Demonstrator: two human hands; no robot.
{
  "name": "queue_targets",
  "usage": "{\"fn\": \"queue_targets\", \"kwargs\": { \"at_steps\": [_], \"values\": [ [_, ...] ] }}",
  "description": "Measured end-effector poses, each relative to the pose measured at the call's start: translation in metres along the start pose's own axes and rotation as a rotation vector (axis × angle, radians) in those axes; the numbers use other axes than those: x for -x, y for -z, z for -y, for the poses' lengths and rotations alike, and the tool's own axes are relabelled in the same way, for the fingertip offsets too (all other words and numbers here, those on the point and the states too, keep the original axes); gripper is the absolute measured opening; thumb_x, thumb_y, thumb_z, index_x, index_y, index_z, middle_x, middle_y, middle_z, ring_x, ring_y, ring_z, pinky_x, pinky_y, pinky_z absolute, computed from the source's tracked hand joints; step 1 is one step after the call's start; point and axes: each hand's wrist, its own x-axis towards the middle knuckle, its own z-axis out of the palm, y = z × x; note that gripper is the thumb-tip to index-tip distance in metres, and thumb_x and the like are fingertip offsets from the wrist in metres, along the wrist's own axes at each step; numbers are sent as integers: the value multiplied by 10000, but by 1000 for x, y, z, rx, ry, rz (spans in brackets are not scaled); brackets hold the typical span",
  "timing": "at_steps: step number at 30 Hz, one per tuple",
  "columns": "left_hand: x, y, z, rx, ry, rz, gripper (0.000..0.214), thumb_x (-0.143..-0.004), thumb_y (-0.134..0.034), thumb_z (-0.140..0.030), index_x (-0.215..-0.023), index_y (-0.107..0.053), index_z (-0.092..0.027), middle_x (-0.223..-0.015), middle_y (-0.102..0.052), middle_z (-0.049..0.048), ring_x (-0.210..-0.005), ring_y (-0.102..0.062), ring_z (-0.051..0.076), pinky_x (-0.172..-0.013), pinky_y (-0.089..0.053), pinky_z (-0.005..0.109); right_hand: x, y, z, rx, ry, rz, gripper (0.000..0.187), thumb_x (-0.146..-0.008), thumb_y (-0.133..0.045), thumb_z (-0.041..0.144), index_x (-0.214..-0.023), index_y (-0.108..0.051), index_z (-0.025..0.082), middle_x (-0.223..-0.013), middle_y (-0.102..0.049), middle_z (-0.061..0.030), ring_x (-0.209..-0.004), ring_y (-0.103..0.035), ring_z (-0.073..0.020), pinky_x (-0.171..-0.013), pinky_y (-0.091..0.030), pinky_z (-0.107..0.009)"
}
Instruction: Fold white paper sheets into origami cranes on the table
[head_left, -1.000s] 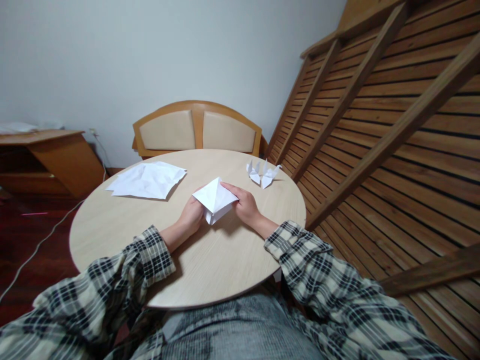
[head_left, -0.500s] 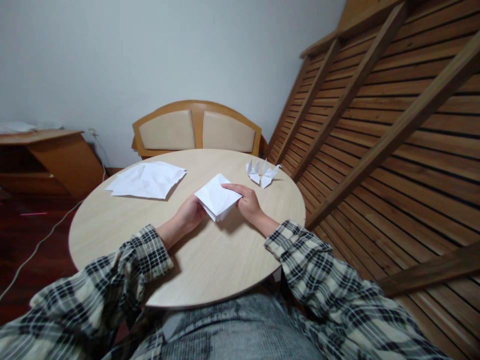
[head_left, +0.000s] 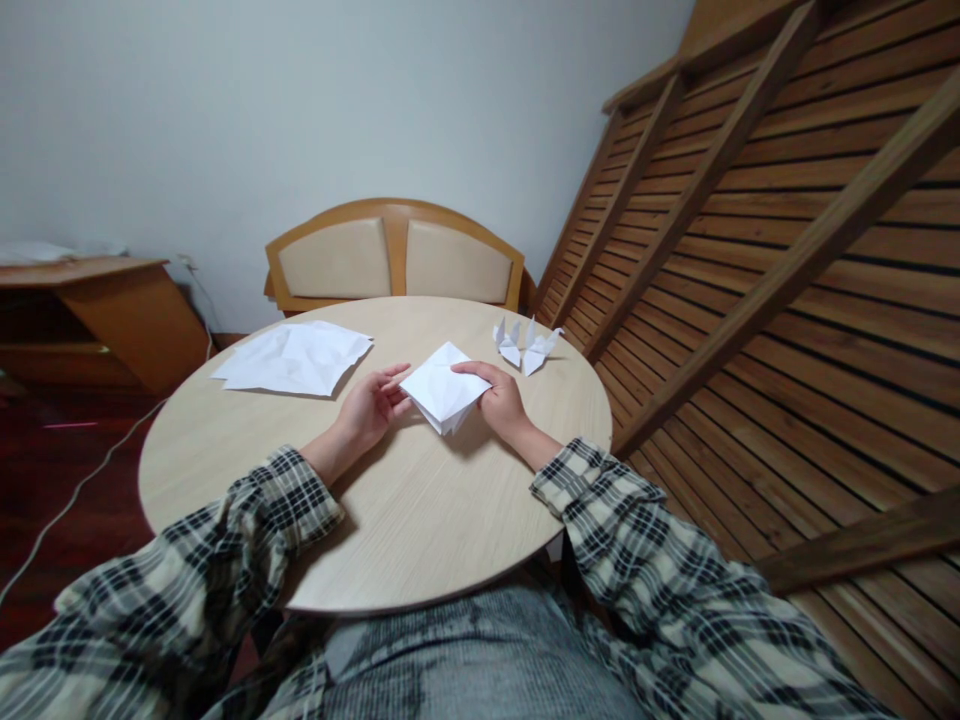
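Observation:
A white sheet of paper folded into a layered square (head_left: 444,388) is held above the table, one corner pointing towards me and its layers a little apart there. My right hand (head_left: 501,400) pinches it at the right corner, thumb on top and the other fingers underneath. To the left of the paper, my left hand (head_left: 373,408) has its fingers apart and slightly curled, palm turned inward. Its fingertips are close to the paper's left corner; whether they touch the underside I cannot make out.
Several creased white paper sheets (head_left: 296,358) lie on the round table (head_left: 420,520) at the left. Two folded paper cranes (head_left: 525,346) stand at the right. Behind the table is a padded chair back (head_left: 457,262); a slatted wooden panel (head_left: 750,300) leans along the right side.
My left hand has let go of the folded paper and drawn left, its fingers spreading. The paper has shifted slightly right and away from me in my right hand.

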Motion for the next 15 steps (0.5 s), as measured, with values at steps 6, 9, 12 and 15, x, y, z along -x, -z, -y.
{"fn": "queue_targets", "kwargs": {
  "at_steps": [6, 9, 12, 15],
  "values": [
    [-6, 5, 3, -122, 33, 63, 217, -851, -617, -355, -869, -686, -149, -759, -696, 111, -641, -619, 186, -531, -487, 280, 4, -3, 3, -70, -30, 247, 433, -721, -414, 43, -937, -740, 229, -1056, -733, -29, -959, -666, -200, -893, -505, -377],
    [-4, 5, 6, -223, -9, 121, 142, -822, -680, -305, -790, -679, -166, -634, -636, 71, -529, -530, 154, -482, -405, 282, 5, -4, 7, -109, -63, 345, 419, -714, -419, 37, -918, -742, 208, -1046, -729, -38, -922, -660, -190, -871, -503, -361],
    [-1, 4, 8, -330, -84, 70, 183, -798, -720, -301, -684, -650, -175, -542, -535, 23, -456, -424, 119, -453, -326, 285, 6, -4, 9, -147, -83, 388, 421, -709, -418, 31, -917, -744, 198, -1039, -723, -42, -899, -651, -180, -844, -501, -341],
    [1, 2, 7, -393, -113, 65, 238, -791, -726, -343, -645, -633, -180, -509, -486, 9, -441, -385, 114, -435, -279, 284, 7, -5, 8, -160, -89, 413, 426, -711, -421, 25, -925, -748, 195, -1030, -721, -41, -879, -643, -175, -822, -496, -326]
  ]
}}
